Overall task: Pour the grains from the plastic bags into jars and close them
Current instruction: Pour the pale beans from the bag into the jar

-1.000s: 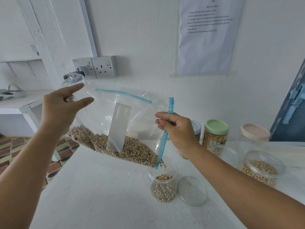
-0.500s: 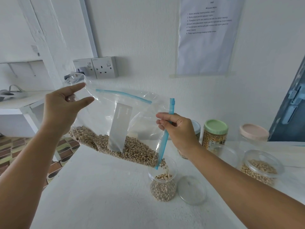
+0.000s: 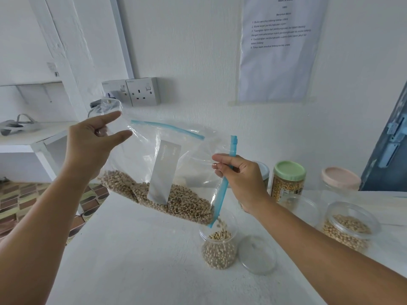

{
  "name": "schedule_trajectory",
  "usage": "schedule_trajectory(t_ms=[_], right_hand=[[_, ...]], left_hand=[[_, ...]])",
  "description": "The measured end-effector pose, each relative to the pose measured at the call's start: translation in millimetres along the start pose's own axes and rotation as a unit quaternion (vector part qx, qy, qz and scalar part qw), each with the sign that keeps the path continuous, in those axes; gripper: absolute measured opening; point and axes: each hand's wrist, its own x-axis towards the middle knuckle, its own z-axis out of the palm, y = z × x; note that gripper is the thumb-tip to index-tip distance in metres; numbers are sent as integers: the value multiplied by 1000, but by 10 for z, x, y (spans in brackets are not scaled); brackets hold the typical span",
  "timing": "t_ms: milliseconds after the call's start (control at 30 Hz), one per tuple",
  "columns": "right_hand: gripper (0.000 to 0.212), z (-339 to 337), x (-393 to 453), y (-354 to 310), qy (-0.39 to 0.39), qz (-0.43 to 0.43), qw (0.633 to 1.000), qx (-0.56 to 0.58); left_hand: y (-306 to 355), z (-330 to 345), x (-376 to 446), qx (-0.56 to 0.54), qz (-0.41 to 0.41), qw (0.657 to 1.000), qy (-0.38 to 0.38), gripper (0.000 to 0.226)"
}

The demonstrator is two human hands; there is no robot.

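A person's two bare arms reach in from the bottom corners over a white worktop [image 3: 123, 249]; between them, at centre frame, hangs a clear zip bag [image 3: 158, 155] of pale beans, tilted so its open mouth points down and to the right. The left hand [image 3: 88, 146], upper left, pinches the bag's raised bottom corner between thumb and fingers; the right hand [image 3: 240, 175], right of centre, has its grip curled round the blue zip strip [image 3: 226, 179] at the mouth. Beans lie heaped along the bag's lower edge and a few are spilling from the lowest corner into an open jar [image 3: 219, 245] just below — already well over half full. Its clear lid [image 3: 256, 254] lies flat on the worktop just right of it.

Further right stand another open jar of beans [image 3: 350, 227], a green-lidded jar [image 3: 288, 181] and a pink-lidded jar [image 3: 340, 179].

The step in hand is pouring; much of the bag's load remains. Next, it seems, comes easing the flow before the jar brims — then setting the bag aside and fitting the lid.
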Motion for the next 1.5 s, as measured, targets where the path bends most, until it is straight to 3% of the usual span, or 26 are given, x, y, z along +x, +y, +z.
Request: schedule_trajectory(t_ms=[1500], right_hand=[[28,-61,-22,13,11,-5,1000,-6]], left_hand=[[19,97,63,-8,30,999,-9,45]])
